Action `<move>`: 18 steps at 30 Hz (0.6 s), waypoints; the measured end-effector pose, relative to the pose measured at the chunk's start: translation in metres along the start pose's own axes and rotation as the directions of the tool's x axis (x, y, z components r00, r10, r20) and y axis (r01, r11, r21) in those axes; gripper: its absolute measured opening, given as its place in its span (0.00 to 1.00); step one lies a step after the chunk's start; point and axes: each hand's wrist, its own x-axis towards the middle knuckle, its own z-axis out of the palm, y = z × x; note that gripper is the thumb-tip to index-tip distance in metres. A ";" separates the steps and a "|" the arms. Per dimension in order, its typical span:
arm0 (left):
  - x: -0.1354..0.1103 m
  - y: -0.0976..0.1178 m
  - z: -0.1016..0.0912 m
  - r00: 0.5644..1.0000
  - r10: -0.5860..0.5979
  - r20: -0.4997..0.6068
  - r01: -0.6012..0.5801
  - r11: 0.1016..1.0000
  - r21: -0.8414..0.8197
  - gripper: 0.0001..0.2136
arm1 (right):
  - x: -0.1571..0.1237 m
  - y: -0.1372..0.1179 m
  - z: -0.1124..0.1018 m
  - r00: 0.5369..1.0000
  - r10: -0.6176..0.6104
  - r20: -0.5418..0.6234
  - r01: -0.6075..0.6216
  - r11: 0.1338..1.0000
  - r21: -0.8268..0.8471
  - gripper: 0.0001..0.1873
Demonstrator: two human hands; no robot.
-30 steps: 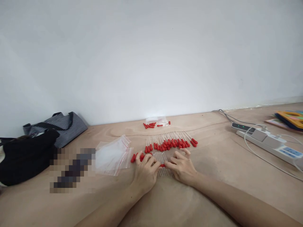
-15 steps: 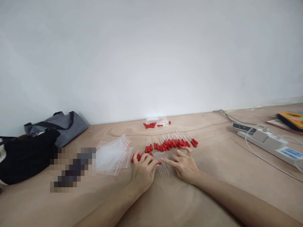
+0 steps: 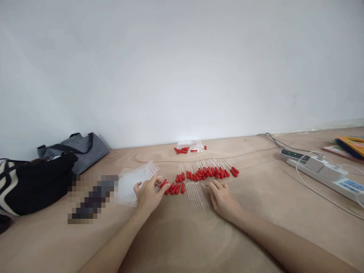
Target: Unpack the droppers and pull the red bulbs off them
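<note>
While the plastic bags (image 3: 127,189) lie fanned on the desk (image 3: 170,235), our left hand (image 3: 149,194) is at their right edge, thumb and index finger beside 1 of the loose red bulbs (image 3: 174,188); we cannot tell whether they pinch it. A careless sweep of that thumb could roll the cluster apart. Next come the clear tubes (image 3: 196,196), side by side, with the red-tipped tubes (image 3: 209,171) behind them. At the clear tubes' right edge our right hand (image 3: 224,199) rests, fingers loosely bent, seemingly gripping nothing; a sideways nudge could scatter the row, and hard pressure might crack 1.
</note>
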 end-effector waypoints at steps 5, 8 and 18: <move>-0.003 0.003 0.003 0.998 0.021 0.054 -0.022 0.999 0.029 0.13 | 0.002 -0.001 0.005 1.000 0.027 -0.007 -0.026 0.999 0.038 0.14; -0.001 0.002 0.002 0.999 0.018 0.034 -0.018 1.000 0.019 0.13 | 0.003 -0.004 0.004 1.000 0.002 -0.014 -0.001 0.995 0.096 0.14; 0.029 0.016 0.006 0.993 -0.034 0.117 0.020 0.992 0.125 0.16 | 0.003 -0.017 -0.012 0.999 0.003 -0.040 0.001 0.995 0.101 0.16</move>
